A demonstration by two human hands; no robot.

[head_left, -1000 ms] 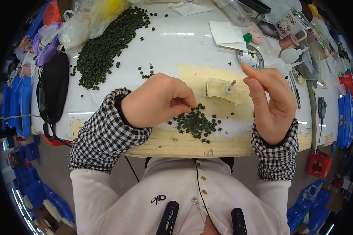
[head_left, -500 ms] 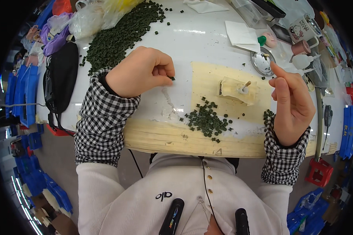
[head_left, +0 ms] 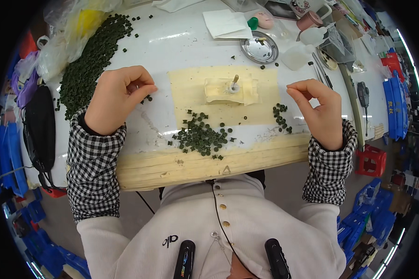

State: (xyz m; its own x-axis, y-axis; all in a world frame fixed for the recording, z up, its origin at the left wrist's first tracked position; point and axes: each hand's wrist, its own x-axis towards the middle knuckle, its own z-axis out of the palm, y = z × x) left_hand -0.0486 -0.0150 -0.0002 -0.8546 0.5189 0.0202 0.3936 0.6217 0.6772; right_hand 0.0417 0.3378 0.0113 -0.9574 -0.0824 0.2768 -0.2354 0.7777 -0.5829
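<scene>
My left hand (head_left: 118,96) is closed in a pinch above the table, to the left of a pale yellow sheet (head_left: 184,86). Below its thumb show small dark green pieces (head_left: 148,98); I cannot make out what the fingertips hold. My right hand (head_left: 323,111) also pinches, thumb against forefinger, right of the sheet; anything between the tips is too small to tell. On the sheet sits a tape-covered block (head_left: 219,95) with a small upright stick (head_left: 236,80) in a whitish holder. A loose pile of small round dark green pieces (head_left: 202,135) lies at the sheet's near edge.
A big heap of dark green pieces (head_left: 91,60) spreads at the far left, beside plastic bags (head_left: 56,58) and a black pouch (head_left: 38,130). Farther back are a round metal dish (head_left: 253,56), white paper (head_left: 226,23) and tweezers (head_left: 322,69). A wooden edge (head_left: 144,169) borders the table.
The whole view has shifted, so the table things appear farther left. My right hand has drawn back from beside the metal dish, and its thumb and forefinger have come together.
</scene>
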